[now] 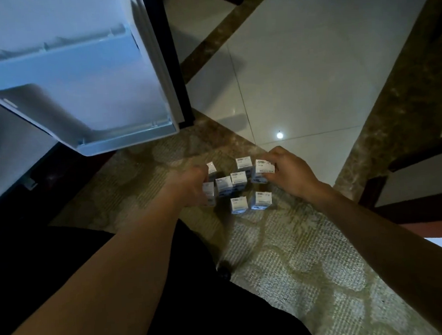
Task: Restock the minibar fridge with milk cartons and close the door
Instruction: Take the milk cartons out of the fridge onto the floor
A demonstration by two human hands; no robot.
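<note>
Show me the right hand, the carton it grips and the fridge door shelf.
right hand point(293, 176): head view, back of hand.
carton point(264, 166): head view, top face.
fridge door shelf point(125, 140): head view, front rim.

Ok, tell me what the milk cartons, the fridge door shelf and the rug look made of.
The milk cartons: likely coated paperboard, white and printed, with sharp folded edges. The fridge door shelf: white moulded plastic, smooth, with rounded corners. The rug: woven textile, matte, showing a ribbed weave and a looping pattern; fibre cannot be told.
</note>
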